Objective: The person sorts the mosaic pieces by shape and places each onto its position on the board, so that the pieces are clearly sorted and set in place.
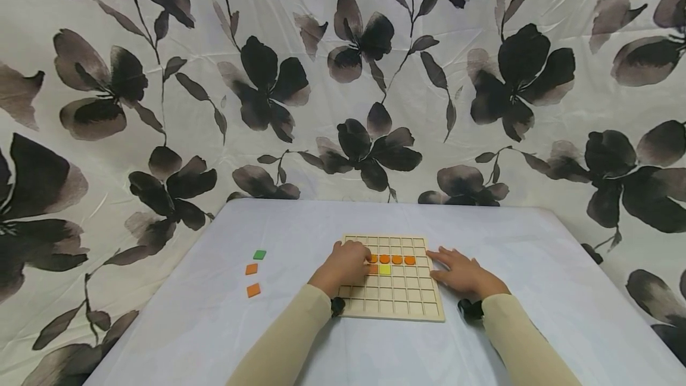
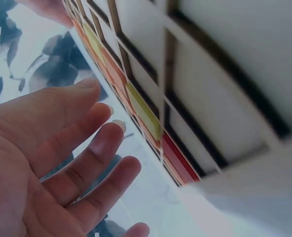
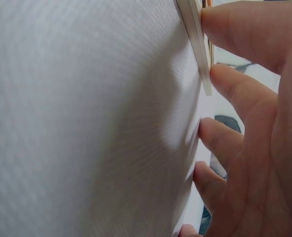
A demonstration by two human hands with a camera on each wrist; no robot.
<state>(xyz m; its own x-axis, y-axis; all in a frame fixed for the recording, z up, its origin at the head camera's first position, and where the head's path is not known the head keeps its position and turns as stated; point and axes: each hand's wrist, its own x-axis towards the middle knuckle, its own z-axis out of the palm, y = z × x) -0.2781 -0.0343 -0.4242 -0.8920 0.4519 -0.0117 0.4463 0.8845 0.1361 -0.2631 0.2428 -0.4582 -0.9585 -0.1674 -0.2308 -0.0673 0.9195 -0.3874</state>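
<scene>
A light wooden grid board (image 1: 418, 308) lies on the table. One row carries several orange discs (image 1: 397, 260); just nearer sit a yellow square tile (image 1: 384, 269) and an orange square tile (image 1: 373, 269). My left hand (image 1: 343, 264) is over the board's left part, fingertips at the left end of these rows. In the left wrist view its fingers look loosely extended with nothing between them, and a red tile (image 2: 180, 158) shows in the grid. At the board's right edge my right hand (image 1: 462, 271) rests with spread fingers, its thumb and a fingertip touching the rim.
Left of the board, a green tile (image 1: 259, 254) and two orange tiles, one farther (image 1: 251, 268) and one nearer (image 1: 253, 290), lie on the white-covered table (image 1: 203, 326). A floral cloth (image 1: 370, 76) hangs behind. Dark wrist cameras sit on both wrists.
</scene>
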